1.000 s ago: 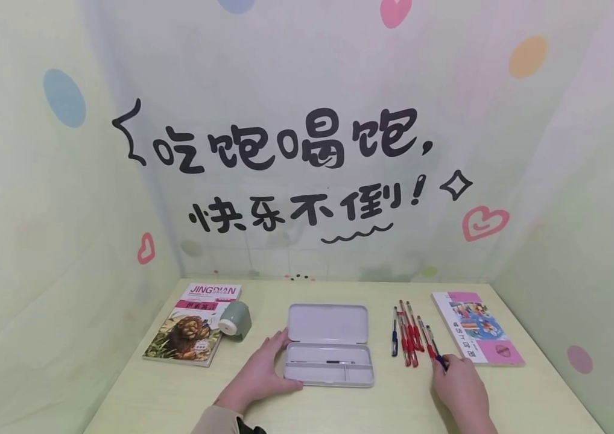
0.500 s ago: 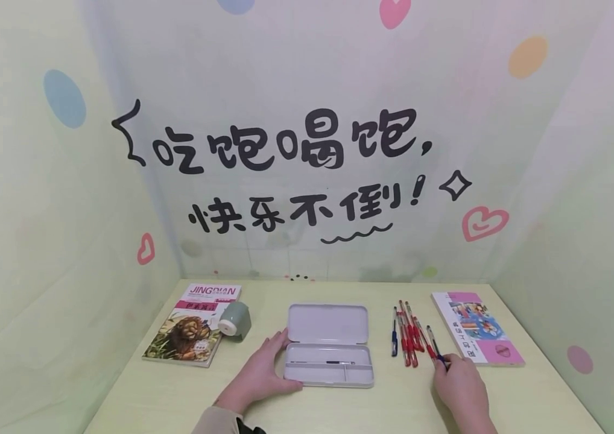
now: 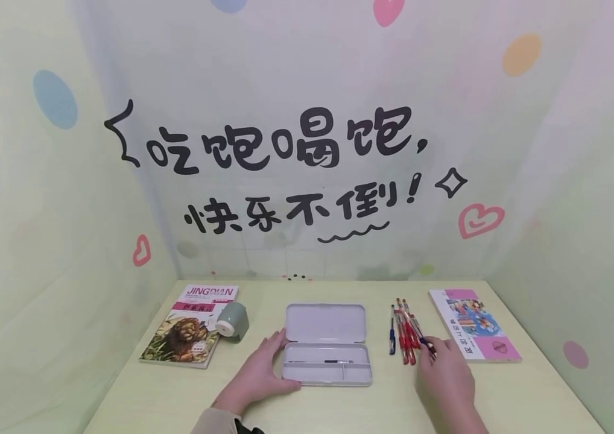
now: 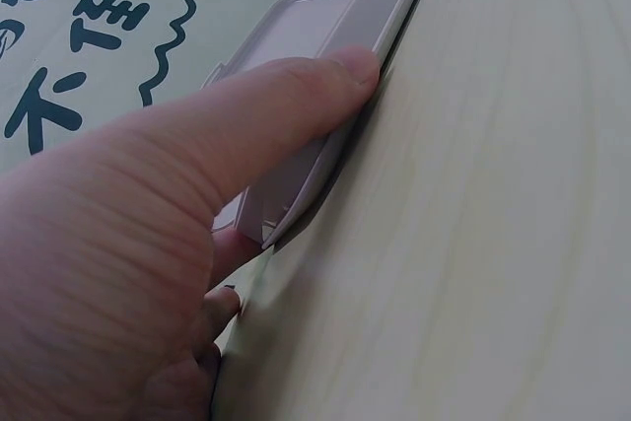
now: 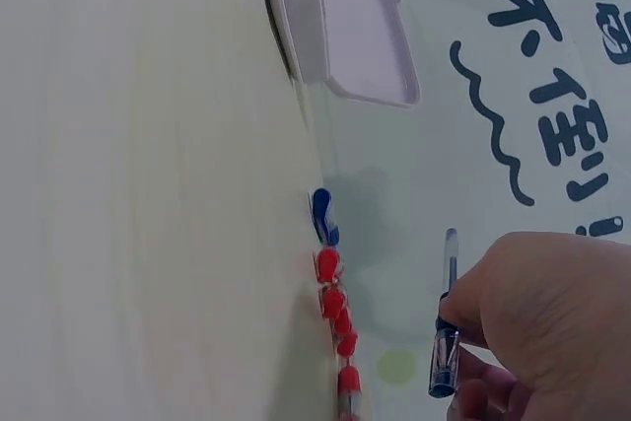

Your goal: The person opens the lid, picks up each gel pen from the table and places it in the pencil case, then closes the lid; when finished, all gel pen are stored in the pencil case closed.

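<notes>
An open pale lilac pencil case (image 3: pixel 325 322) lies mid-table, lid folded back, with one pen (image 3: pixel 338 361) in its rear compartment. My left hand (image 3: pixel 260 375) holds the case's left end; in the left wrist view the thumb (image 4: pixel 325 96) lies along its front wall. My right hand (image 3: pixel 448 375) pinches a clear-barrelled pen with a dark blue grip (image 5: pixel 445 362), raised off the table in the right wrist view. Just left of that hand lie several red-gripped pens (image 3: pixel 406 346) in a loose bunch, with a blue-gripped pen (image 3: pixel 392 337) beside them.
A magazine with a lion cover (image 3: pixel 184 331) lies on the left, and a grey-green rounded object with a white end (image 3: pixel 233 321) overlaps its right edge. On the right lies a pink and white book (image 3: pixel 475 328). Printed cloth walls (image 3: pixel 285 259) enclose the table (image 3: pixel 339 416).
My right hand has lifted the blue-gripped pen from the right of the bunch and shifted slightly left with it. My left hand stays on the pencil case. The head view has turned slightly.
</notes>
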Available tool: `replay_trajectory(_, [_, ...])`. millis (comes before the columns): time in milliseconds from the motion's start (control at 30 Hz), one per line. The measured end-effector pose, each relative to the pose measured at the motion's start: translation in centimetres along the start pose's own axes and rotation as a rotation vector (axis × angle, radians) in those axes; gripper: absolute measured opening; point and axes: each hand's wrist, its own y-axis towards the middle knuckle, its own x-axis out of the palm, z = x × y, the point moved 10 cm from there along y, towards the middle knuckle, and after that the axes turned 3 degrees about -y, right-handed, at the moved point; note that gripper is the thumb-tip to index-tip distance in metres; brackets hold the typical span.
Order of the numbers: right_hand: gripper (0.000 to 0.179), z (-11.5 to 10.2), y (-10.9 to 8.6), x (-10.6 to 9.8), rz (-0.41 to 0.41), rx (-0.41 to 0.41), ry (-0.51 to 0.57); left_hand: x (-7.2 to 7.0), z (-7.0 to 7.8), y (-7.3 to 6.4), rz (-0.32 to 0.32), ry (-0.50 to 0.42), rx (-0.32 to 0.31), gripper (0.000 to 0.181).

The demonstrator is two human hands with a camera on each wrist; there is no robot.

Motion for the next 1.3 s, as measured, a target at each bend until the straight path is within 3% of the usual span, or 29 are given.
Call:
replay_trajectory(100, [0.044, -1.7, -0.4, 0.0, 0.034, -0.04, 0.024, 0.0, 0.0, 0.0, 0.001, 0.0, 0.001, 0.137])
replay_trajectory(333, [0.027, -6.9, -1.6, -0.1, 0.206, -0.249, 0.051, 0.0, 0.0, 0.0, -0.003, 0.003, 0.007, 0.137])
replay_trajectory(433, [0.022, -8.9, -2.1, 0.6, 0.234, -0.327, 0.053, 0.1, 0.0, 0.0, -0.004, -0.001, 0.005, 0.137])
replay_trajectory(667, [0.018, -12.4, -2.5, 3.5, 0.131, -0.407, 0.003, 0.1, 0.2, -0.1, -0.003, -0.001, 0.006, 0.137])
replay_trajectory(867, [0.017, -14.8, -3.2, 5.2, 0.09, -0.491, -0.04, -0.1, 0.3, -0.1, 0.005, 0.001, 0.004, 0.137])
replay_trajectory(1300, [0.017, -16.9, -4.1, 7.8, -0.061, -0.561, -0.047, 0.0, 0.3, -0.2, 0.003, -0.006, 0.001, 0.137])
